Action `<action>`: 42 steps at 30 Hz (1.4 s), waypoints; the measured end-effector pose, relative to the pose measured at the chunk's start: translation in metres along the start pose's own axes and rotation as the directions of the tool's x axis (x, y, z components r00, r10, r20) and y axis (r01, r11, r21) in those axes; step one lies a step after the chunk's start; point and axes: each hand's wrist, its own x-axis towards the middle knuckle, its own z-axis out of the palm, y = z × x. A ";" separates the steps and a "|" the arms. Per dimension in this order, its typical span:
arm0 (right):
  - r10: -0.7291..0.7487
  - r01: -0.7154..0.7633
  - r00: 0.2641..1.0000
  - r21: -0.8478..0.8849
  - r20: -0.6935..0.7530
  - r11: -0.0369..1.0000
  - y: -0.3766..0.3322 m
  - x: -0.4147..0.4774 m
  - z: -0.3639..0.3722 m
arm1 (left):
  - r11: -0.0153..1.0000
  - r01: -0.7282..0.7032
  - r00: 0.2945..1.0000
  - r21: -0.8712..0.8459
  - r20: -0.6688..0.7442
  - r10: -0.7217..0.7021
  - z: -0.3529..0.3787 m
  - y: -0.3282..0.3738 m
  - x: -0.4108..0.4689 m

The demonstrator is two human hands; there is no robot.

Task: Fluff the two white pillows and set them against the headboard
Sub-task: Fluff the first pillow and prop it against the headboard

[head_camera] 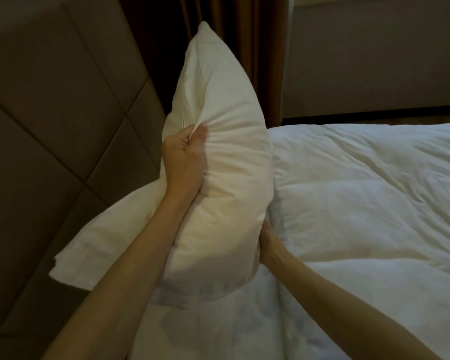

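Far left of the left hand (pixel 183 162): padded headboard (pixel 50 113), brown, panelled in stitched squares, nothing leaning on it yet. Below and left of that hand, partly under the forearm: second pillow (pixel 102 237), white, lying flat and slack near the foot of the headboard, one corner hanging limp.

Left hand closed in a fist on a bunched pinch of cover along the left edge of the held pillow (pixel 218 152), thumb pressed into the fabric, creases fanning out from the grip. Held pillow standing on end between both hands, top corner well above the left hand, bottom resting on the bed. Probably light, soft and springy, with a loose smooth cotton cover likely to slide over the filling; better taken by the opposite edges or corners with filling in the grasp, not cover alone. No fragility to mind; firm squeezing and shaking likely safe.

Right hand (pixel 266 242) low on the pillow's right edge, fingers hidden behind it, wrapped or pressed against it; exact closure cannot be told.

Right of that hand: white duvet (pixel 361 190), rumpled, soft underfoot for a pillow, so likely to let it topple. Behind, above both hands: dark brown curtain (pixel 231 35), then a pale wall (pixel 374 61). Dim light throughout.
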 end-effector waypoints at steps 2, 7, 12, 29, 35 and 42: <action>0.000 0.000 1.000 -0.042 0.001 0.999 -0.011 0.037 0.029 | 1.000 0.011 1.000 -0.021 -0.006 -0.011 -0.011 -0.021 0.035; -0.018 0.019 1.000 -0.121 0.009 0.993 -0.039 0.124 0.076 | 1.000 -0.020 0.998 -0.024 -0.063 0.018 -0.029 -0.073 0.110; -0.079 0.086 0.995 -0.109 0.066 0.990 -0.044 0.208 0.103 | 0.992 -0.029 0.993 0.120 -0.111 0.042 -0.038 -0.148 0.165; -0.082 0.057 0.994 -0.311 -0.070 0.949 0.038 0.352 0.064 | 0.406 0.511 0.788 0.758 -0.225 -0.572 -0.103 -0.384 0.135; -0.038 0.041 0.999 -0.083 0.036 0.996 0.016 0.354 0.095 | 0.762 0.260 0.965 0.593 -0.134 -0.225 -0.072 -0.299 0.178; 0.068 -0.068 0.998 -0.238 -0.007 0.969 0.036 0.351 0.136 | 0.723 0.050 0.993 0.689 -0.115 0.041 -0.066 -0.246 0.153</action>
